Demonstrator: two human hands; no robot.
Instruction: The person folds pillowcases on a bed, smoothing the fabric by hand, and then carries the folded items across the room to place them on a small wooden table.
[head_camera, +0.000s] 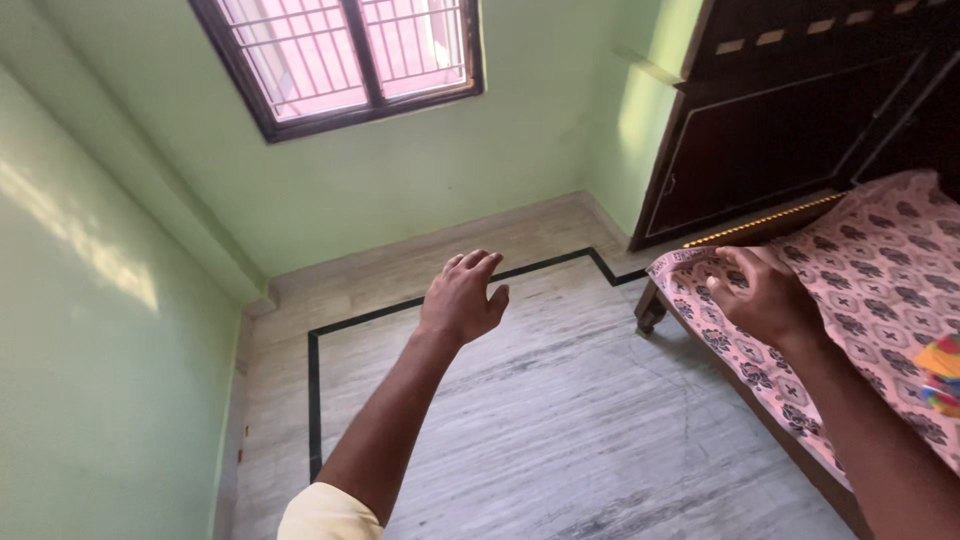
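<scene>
the left hand (462, 298) is held open and empty over the floor (560, 420); the right hand (765, 295) is spread, empty, above the bedsheet (880, 270).

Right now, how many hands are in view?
2: left hand open in the air above the floor; right hand over the bed corner.

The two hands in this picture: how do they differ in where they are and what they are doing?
The left hand hangs in the air above the grey marble floor, touching nothing; the right hand is over the corner of the pink patterned bedsheet, at or very near the cloth. The left hand's fingers curl loosely toward the window wall; the right hand's reach down toward the sheet. Both are bare, empty and stretched forward.
</scene>
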